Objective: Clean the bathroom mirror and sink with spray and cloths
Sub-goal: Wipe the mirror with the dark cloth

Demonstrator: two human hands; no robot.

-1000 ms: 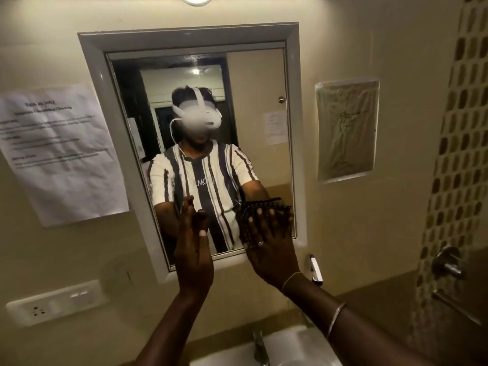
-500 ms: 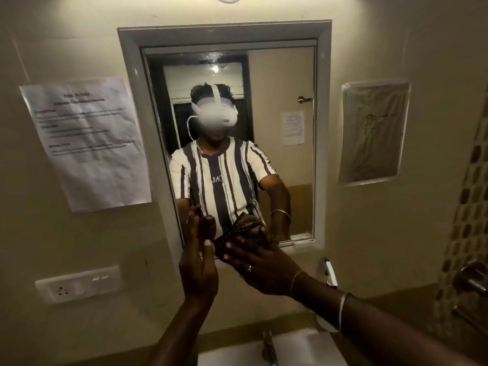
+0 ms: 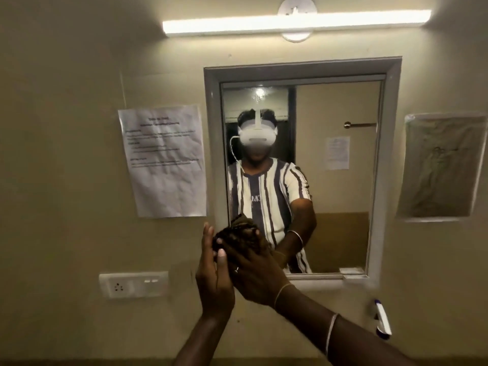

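Note:
A grey-framed wall mirror (image 3: 340,107) hangs straight ahead and reflects a person in a striped shirt. My right hand (image 3: 253,276) presses a dark bunched cloth (image 3: 241,232) against the mirror's lower left corner, fingers curled over it. Beside it, my left hand (image 3: 214,276) stands upright with fingers together, its fingertips touching the cloth's left side. The sink and any spray bottle are out of view.
A creased paper notice (image 3: 166,159) is taped left of the mirror, above a white socket plate (image 3: 133,284). A plastic-covered sheet (image 3: 441,165) hangs at right. A white and blue holder (image 3: 381,320) is fixed below the mirror's right corner. A tube light (image 3: 295,22) glows overhead.
My right hand has slid the cloth leftward along the bottom of the mirror until it meets my left hand. The camera has tilted up, so the sink and tap dropped out of view.

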